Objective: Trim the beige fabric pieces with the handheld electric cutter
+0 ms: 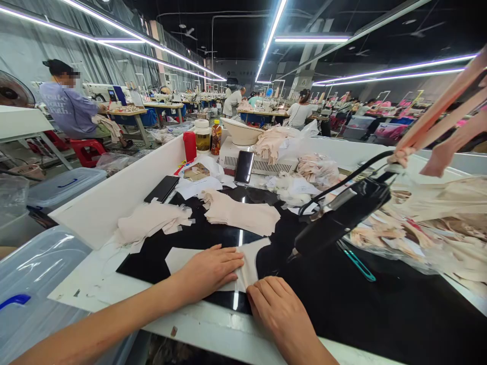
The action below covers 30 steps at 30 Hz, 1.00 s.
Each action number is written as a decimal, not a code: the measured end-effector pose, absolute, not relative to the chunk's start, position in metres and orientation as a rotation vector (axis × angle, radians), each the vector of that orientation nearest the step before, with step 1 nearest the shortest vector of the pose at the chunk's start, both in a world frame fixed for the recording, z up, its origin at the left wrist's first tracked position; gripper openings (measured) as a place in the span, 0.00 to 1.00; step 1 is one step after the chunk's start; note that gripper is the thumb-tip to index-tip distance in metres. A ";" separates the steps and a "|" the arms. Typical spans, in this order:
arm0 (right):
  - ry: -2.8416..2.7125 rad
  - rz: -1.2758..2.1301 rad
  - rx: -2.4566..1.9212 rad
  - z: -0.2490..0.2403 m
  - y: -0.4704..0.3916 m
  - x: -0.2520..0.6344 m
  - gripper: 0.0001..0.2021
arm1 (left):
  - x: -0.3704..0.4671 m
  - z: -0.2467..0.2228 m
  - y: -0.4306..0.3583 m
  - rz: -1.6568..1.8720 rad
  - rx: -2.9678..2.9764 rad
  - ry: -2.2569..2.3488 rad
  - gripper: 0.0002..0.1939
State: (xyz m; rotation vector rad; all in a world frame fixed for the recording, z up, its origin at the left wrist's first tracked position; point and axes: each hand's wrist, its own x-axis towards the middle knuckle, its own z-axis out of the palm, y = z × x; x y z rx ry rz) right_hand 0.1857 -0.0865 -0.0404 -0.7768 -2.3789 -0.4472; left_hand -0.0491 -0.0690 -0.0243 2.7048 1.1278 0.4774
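Observation:
A pale fabric piece point(249, 261) lies on the black glossy work surface in front of me, with a crease at its right part. My left hand point(216, 267) rests flat on it, fingers stretched out and close together. At the lower right edge of the piece is my right hand point(279, 309), its fingers bent and closed on that edge; the fingertips are partly hidden. Just beyond my hands sits a stack of similar pale pieces point(241, 213). Another pale pile point(152, 220) lies to the left.
A black handheld tool point(342, 218) with a narrow tip hangs right of my hands from pink cloth strips. Teal tweezers point(356, 261) lie beneath it. Loose fabric point(426, 228) heaps up at right. A phone point(244, 166), bottle point(215, 137) and red can point(189, 146) stand behind. Co-workers sit farther away.

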 end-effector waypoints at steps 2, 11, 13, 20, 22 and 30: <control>-2.372 -0.434 -0.761 -0.038 -0.088 0.184 0.17 | -0.047 -0.024 -0.069 0.473 2.722 1.132 0.19; -2.100 -0.214 -0.883 0.003 -0.085 0.244 0.07 | -0.053 -0.017 -0.072 0.498 2.659 0.991 0.19; -1.731 -0.236 -1.100 0.013 -0.078 0.265 0.09 | -0.052 -0.012 -0.073 0.517 2.664 0.944 0.18; -1.269 0.281 -1.088 0.050 -0.029 0.279 0.47 | -0.023 -0.001 -0.086 0.612 2.761 0.805 0.06; -1.273 0.415 -1.079 0.058 -0.016 0.271 0.40 | -0.013 -0.004 -0.088 0.548 2.841 0.771 0.07; -1.169 0.441 -0.989 0.067 -0.016 0.230 0.29 | -0.004 -0.015 -0.085 0.546 2.855 0.784 0.07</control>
